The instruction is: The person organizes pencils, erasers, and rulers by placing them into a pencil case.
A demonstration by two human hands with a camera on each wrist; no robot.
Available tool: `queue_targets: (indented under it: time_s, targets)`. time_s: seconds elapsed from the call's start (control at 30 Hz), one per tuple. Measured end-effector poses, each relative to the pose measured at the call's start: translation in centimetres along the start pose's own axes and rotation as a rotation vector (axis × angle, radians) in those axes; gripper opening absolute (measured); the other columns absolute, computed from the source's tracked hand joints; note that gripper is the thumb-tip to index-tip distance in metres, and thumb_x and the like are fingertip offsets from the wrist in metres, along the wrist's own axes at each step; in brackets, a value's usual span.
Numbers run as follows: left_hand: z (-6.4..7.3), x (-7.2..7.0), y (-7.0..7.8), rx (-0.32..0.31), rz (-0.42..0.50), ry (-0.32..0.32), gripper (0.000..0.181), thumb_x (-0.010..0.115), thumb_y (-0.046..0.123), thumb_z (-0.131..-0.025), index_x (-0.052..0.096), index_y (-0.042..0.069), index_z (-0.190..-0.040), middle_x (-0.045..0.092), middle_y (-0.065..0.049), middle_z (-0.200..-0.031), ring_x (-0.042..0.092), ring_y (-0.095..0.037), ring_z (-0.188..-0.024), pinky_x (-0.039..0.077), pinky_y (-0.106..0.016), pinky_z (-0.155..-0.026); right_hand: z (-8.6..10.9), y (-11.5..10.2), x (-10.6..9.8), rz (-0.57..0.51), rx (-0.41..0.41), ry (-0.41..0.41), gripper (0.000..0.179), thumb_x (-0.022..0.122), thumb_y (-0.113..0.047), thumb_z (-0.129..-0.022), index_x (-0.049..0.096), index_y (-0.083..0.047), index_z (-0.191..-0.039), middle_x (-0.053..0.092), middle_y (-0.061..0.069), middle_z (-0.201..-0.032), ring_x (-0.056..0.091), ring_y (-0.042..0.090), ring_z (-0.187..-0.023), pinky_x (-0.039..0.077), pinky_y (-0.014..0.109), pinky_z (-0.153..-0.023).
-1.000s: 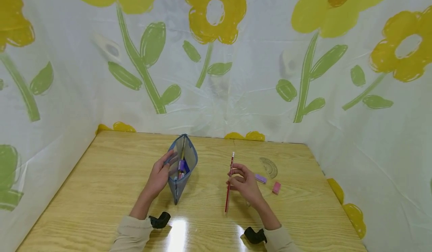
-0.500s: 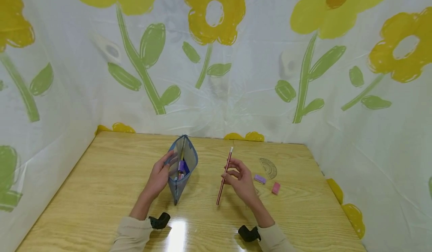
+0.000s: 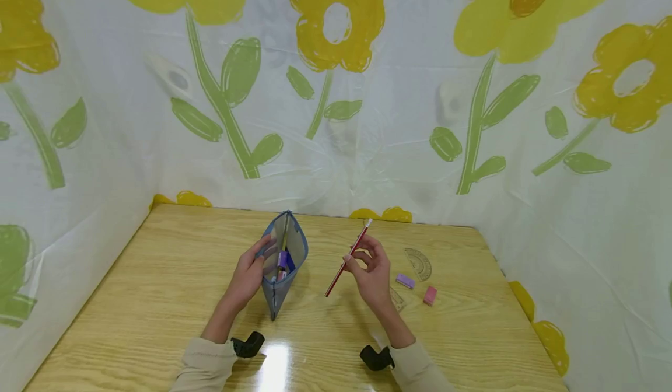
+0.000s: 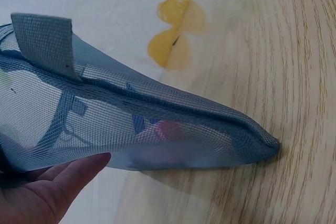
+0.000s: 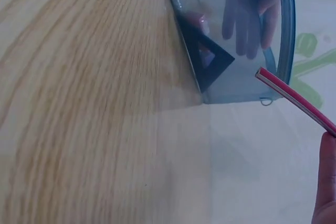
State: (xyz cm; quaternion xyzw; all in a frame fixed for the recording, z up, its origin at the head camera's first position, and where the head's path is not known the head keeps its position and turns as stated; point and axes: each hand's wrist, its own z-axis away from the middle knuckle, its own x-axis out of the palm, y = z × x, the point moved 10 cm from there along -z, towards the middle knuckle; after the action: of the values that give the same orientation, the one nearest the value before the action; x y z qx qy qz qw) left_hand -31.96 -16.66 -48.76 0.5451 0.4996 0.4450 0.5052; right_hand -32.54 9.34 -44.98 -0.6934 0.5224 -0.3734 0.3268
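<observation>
A slim red-striped pencil (image 3: 338,275) was pinched between thumb and fingers of the right hand (image 3: 373,272). To their left, an open blue mesh pouch (image 3: 297,245) was gripped by the left hand (image 3: 249,273), its fingers laid along one wall.

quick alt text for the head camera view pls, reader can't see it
A person's right hand holds a red pencil at a slant above a wooden table, while the left hand holds an open blue mesh pouch. Nearby lie a clear protractor and small purple and pink blocks. Behind hangs white cloth with yellow flowers.
</observation>
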Motion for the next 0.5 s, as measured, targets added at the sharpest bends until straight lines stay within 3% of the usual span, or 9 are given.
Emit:
queue_targets:
  time_s: [0.37,0.5]
  targets:
    - [0.0,0.1,0.0,-0.01,-0.006,0.003,0.053,0.018,-0.002,-0.106,0.019,-0.007,-0.159,0.028,-0.029,-0.161,0.032,-0.046,-0.148,0.038,-0.058,-0.114,-2.3,-1.1,1.2,0.013,-0.072,0.066,0.037,0.066,0.008,-0.093,0.051,0.002,-0.126,0.058,0.006,-0.107,0.067,0.019,-0.088,0.065,0.037,-0.071]
    - [0.0,0.1,0.0,-0.002,-0.007,0.0,0.054,0.018,-0.002,-0.106,0.019,-0.007,-0.159,0.028,-0.029,-0.161,0.032,-0.047,-0.148,0.038,-0.059,-0.114,-3.3,-2.2,2.1,0.009,-0.128,0.054,0.038,0.064,0.011,-0.092,0.047,0.011,-0.126,0.058,0.004,-0.107,0.067,0.016,-0.088,0.065,0.036,-0.071]
